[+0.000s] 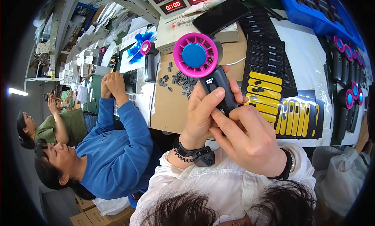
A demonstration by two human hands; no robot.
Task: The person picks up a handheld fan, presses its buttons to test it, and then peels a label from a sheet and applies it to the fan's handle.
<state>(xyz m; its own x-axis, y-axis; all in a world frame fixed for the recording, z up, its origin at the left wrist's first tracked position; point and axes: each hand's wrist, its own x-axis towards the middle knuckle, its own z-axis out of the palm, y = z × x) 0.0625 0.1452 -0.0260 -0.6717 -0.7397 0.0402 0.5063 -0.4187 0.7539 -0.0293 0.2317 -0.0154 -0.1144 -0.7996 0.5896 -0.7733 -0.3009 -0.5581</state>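
A handheld fan [195, 56] with a pink ring, a blue centre and a dark grey handle is tilted in front of me. Its small display on the handle is lit. My left hand [199, 114] is wrapped round the handle, thumb across its front. My right hand [252, 136] is closed at the lower end of the handle, with fingertips pressed against it; whether a small piece lies under them is hidden. Beside the fan, several small dark oval pieces [183, 80] are scattered on the brown cardboard [168, 110]. Black sticker sheets with yellow backing [263, 97] lie to the right.
A black phone [220, 17] rests on a pale box near a device with red digits [172, 6]. At far right are a blue crate [308, 15] and several more fans [347, 95]. On my left sits a co-worker in a blue sweatshirt [117, 151], near another fan [149, 65].
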